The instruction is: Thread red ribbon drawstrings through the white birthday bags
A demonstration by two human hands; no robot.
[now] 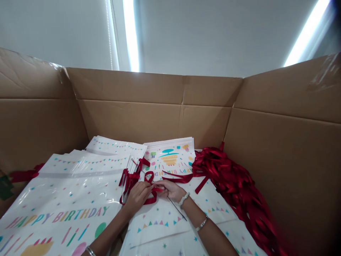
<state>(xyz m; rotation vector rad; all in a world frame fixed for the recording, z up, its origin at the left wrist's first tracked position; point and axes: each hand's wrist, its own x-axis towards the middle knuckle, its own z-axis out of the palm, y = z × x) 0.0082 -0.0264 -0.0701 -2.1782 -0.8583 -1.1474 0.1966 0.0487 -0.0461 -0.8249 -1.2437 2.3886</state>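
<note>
Near the middle, my left hand and my right hand meet over a dark red ribbon. Both have their fingers pinched on it, and loops of ribbon hang around them. A thin dark rod slants down to the right from below my right hand. White printed bags lie under and left of my hands, with more ribbon bows at their edge beside my left hand. A smaller printed stack sits just behind my hands.
A large heap of red ribbons runs down the right side. Tall cardboard walls stand at the back, left and right. Another red ribbon and a green piece lie at the far left.
</note>
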